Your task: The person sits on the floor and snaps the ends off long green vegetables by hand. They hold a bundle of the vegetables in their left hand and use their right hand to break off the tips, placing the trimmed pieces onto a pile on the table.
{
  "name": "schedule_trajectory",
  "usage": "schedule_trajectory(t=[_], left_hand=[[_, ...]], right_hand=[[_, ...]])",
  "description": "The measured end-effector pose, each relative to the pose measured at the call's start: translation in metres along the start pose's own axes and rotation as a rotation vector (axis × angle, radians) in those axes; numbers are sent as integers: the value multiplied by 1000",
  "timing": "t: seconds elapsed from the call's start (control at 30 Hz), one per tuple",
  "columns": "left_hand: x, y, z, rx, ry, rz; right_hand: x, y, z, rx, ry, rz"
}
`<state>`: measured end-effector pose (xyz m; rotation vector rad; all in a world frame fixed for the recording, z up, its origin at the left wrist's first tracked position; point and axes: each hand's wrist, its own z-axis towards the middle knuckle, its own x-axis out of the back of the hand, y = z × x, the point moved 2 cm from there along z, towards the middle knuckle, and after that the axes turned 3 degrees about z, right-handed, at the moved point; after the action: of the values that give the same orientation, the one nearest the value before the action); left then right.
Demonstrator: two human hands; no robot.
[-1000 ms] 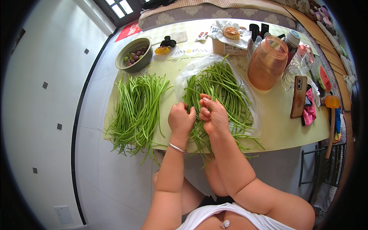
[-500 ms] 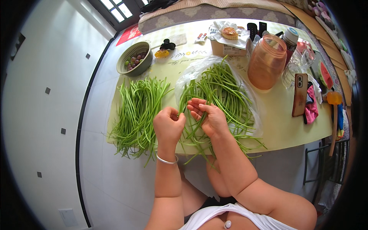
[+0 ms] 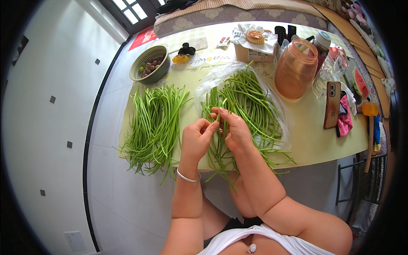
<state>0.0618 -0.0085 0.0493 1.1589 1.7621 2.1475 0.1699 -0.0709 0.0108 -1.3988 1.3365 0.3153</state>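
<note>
Long, thin green vegetable stems lie in a pile (image 3: 155, 127) on the left of the table and in a looser heap (image 3: 255, 108) on a clear plastic bag (image 3: 206, 83) in the middle. In front of the heap, my right hand (image 3: 234, 131) is closed round a few stems, whose ends hang past the table's front edge. My left hand (image 3: 196, 140), with a white bangle at its wrist, meets it in a pinch of thumb and fingers on a stem. The fingers partly hide the pinched bit.
A bowl (image 3: 139, 75) of grapes stands at the far left. Farther back are a round pastry (image 3: 255, 37) on a box and a large orange-tinted jar (image 3: 296, 70). At the right lie a phone (image 3: 332, 105), pink cloth (image 3: 346, 119) and a melon slice (image 3: 360, 84).
My left hand has moved right and a little down, up against my right hand. The fingers of my right hand have curled in more round the stems.
</note>
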Motion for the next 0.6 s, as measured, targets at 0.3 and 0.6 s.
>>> schedule_trajectory(t=[0.3,0.6], left_hand=[[-2,-11,1,45,79,-387],[4,-24,8,159,90,-785]], right_hand=[[0,4,0,-2,-86,-78],[-6,7,-3,-3,-77,-69]])
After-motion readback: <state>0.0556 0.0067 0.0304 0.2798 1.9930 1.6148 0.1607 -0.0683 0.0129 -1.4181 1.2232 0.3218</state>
